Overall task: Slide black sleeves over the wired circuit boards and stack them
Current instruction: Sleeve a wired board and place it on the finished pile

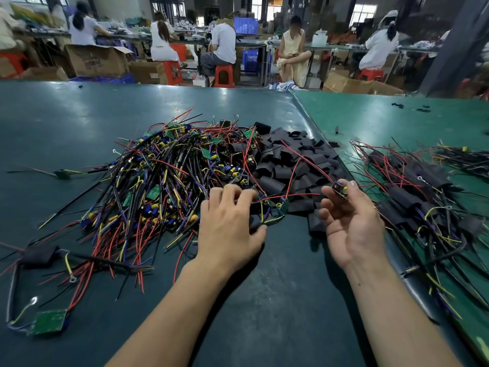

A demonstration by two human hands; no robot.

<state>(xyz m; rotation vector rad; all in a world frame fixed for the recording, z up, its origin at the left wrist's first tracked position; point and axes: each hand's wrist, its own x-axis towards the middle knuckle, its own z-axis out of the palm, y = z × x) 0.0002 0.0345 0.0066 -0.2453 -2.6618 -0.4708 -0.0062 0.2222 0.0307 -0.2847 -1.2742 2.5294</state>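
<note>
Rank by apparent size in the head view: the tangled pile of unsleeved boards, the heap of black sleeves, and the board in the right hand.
1. Pile of unsleeved boards, largest.
2. Heap of black sleeves.
3. Board pinched in the right hand, smallest despite being nearest.

Even, fairly bright indoor light — daylight from windows (pixel 366 10) along the far wall, partly blown out. Soft sheen and pale glare patches on the dark counter (pixel 79 123). Faint shadows under the hands (pixel 227 223) and forearms. Wide-angle bowing at the edges — near corners stretched. Fingers slightly motion-blurred; far workers soft, left edge smeared.
</note>
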